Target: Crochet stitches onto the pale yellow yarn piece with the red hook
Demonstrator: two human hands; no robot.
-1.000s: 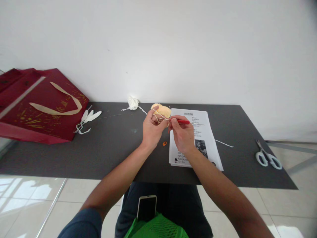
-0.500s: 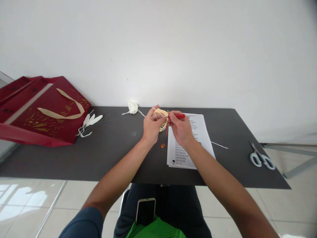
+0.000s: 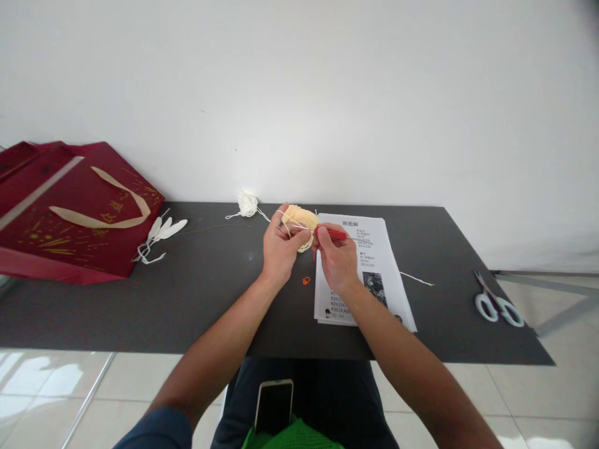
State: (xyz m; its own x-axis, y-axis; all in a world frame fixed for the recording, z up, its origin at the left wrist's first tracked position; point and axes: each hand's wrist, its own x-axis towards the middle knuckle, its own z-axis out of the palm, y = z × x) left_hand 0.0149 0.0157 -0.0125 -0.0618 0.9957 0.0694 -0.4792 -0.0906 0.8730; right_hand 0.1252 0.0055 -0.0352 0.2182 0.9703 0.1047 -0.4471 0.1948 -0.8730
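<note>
You sit at a dark tabletop set against a plain white wall, with pale, shiny tiles on the floor below. At the table's left end a dark red bag with a cream ribbon handle leans over on its side; you cannot tell what is inside it. White slender pieces with loose tails lie by its corner, and a small white yarn ball sits near the wall. Your left hand is curled, a yarn strand looped over its fingers, with the yellow yarn ball just beyond them. Your right hand is closed around a red-handled tool, over the printed sheets; the work at its tip is too small to make out. An orange clip lies near the sheets, scissors well off to the right, and a phone rests on your lap.
</note>
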